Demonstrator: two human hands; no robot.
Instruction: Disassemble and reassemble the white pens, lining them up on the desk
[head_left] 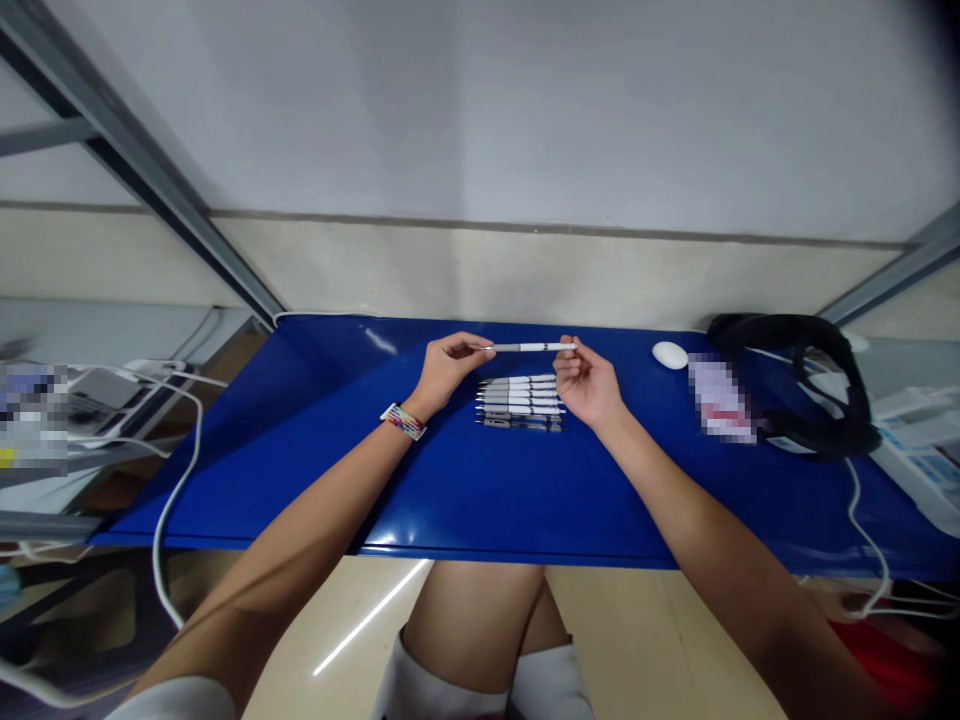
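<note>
A white pen with a grey grip [529, 348] lies level between my two hands, just beyond a row of pens. My left hand [452, 365] pinches its grey, tip end between thumb and fingers. At the other end, the fingers of my right hand [585, 377] close around the white barrel. Below the held pen, several white and grey pens [517, 397] lie side by side on the blue table [450, 490], their tips pointing left. Nearest to me in that row is a pen with a clear, darker barrel [521, 424]. My right fingers overlap the row's right end in view.
On the right side of the table sit a white computer mouse [670, 355], a blurred pink-and-white packet [721, 398] and a black head strap [817, 440]. White cables [180, 480] hang at the left edge. A pale wall [480, 270] stands behind the table.
</note>
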